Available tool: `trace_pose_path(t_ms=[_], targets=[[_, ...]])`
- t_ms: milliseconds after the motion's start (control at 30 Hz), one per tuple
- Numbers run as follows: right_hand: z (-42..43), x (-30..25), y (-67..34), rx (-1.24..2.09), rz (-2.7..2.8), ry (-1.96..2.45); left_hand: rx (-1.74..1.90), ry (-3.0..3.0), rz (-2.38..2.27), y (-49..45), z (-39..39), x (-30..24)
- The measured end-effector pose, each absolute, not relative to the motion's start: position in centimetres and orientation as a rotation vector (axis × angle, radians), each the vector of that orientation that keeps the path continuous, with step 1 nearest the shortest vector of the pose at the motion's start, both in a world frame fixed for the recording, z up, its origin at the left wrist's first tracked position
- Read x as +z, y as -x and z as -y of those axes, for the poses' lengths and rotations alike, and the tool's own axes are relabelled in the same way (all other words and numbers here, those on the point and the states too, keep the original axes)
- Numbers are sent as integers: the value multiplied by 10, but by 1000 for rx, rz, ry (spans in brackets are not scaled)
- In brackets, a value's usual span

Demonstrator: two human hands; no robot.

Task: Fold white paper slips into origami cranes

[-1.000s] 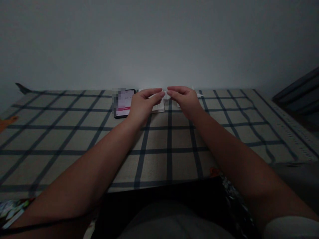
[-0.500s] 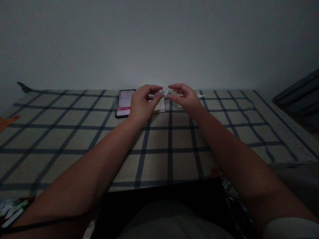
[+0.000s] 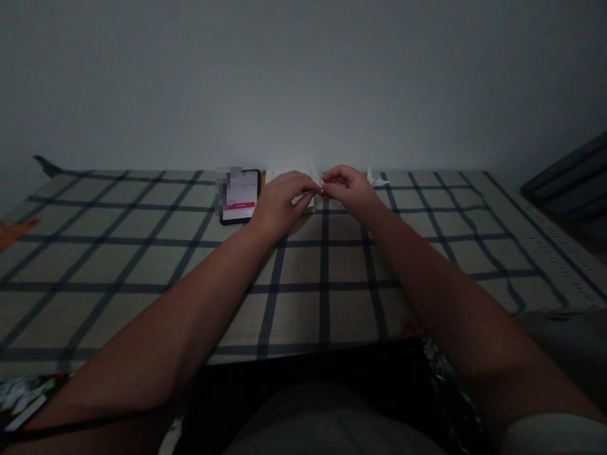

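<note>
Both hands meet over the far part of the table, near the wall. My left hand (image 3: 283, 201) pinches a small piece of folded white paper (image 3: 319, 182) between thumb and fingertips. From the other side my right hand (image 3: 353, 189) grips the same paper, its thumb and index finger close together. Fingers cover most of the piece, so its full shape is hidden. Under and behind my left hand lie white paper sheets (image 3: 276, 174). Just beyond my right hand stands another folded white paper (image 3: 378, 181) with pointed tips, like a paper crane.
A phone (image 3: 241, 196) with a lit screen lies left of my left hand. The table carries a checked cloth (image 3: 303, 303) and backs onto a plain wall (image 3: 303, 82). An orange shape (image 3: 16, 232) shows at the left edge, and a dark slatted object (image 3: 569, 189) at the right.
Both hands have lowered slightly and turned, and the fingertips have closed in around the folded paper. Less of it shows now, while more of the sheets behind my left hand is visible.
</note>
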State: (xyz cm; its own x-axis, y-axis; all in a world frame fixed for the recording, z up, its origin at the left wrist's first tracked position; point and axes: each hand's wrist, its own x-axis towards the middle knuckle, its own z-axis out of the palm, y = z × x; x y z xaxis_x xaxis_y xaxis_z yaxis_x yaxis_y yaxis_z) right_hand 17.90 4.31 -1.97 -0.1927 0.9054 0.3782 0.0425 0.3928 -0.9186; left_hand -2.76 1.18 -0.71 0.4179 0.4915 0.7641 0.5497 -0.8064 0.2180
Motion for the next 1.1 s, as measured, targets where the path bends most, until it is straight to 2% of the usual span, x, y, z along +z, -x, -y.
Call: trace_pose_path(t_ms=[233, 300, 433, 533, 767, 1100], targets=[[-41, -17, -180, 942, 1553, 895, -1370, 2721, 913, 26, -9, -5], [-39, -16, -181, 946, 1531, 913, -1557, 2755, 954, 22, -8, -5], [-38, -16, -181, 970, 1549, 886, -2227, 2529, 1358, 17, -15, -8], [-38, -16, -181, 977, 1576, 846, -2410, 2595, 1613, 17, -23, -12], [-33, -10, -182, 973, 1594, 775, -2610, 2694, 1801, 14, -18, -6], [-28, -7, -177, 1249, 1435, 813, -2731, 2632, 1886, 11, -10, 0]])
